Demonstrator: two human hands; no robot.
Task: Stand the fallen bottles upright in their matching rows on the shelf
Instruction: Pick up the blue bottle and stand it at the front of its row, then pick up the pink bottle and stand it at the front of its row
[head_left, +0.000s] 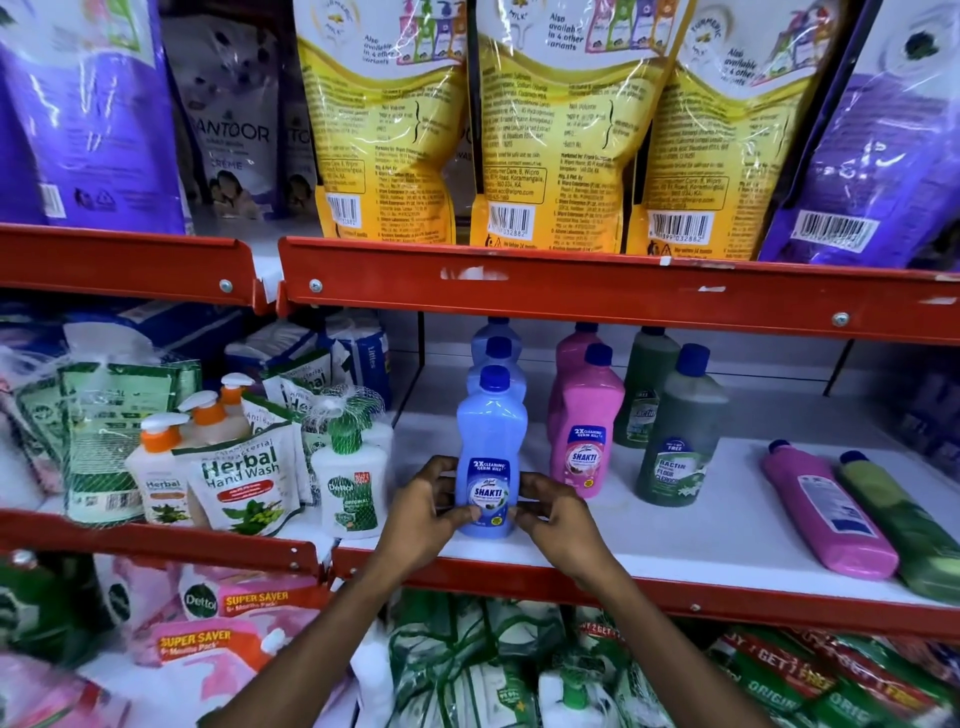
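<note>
A blue Shakti bottle (491, 447) stands upright at the front of the blue row on the white shelf (675, 551). My left hand (423, 512) grips its lower left side and my right hand (553, 512) grips its lower right side. Two more blue bottles (498, 353) stand behind it. To the right stand a pink row (587, 421) and a green row (680, 431), each two bottles deep. At the shelf's right end a pink bottle (826, 512) and a green bottle (904, 525) lie on their sides, caps pointing to the back.
Herbal hand wash pouches (244, 478) and pump bottles (348, 478) fill the shelf section to the left. A red shelf rail (597, 286) runs just above the bottle caps, with yellow refill pouches (561, 135) on top. Netted packs (467, 660) sit on the shelf below.
</note>
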